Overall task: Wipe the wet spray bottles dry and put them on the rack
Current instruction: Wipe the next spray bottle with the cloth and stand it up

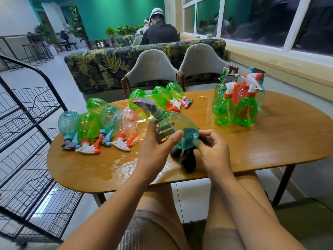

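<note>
one spray bottle hangs tilted above the worktop, grey trigger uppermost. my left grip curls round its middle; my right grip pinches a dark cloth against its base. the rack stands at my left.

— How's the light on your end?
— Soft, even, indoor. I get white glare off the wet table, near left.
— Sharpness?
— Centre's crisp; the rack bows at my left edge, far room goes soft.
</note>
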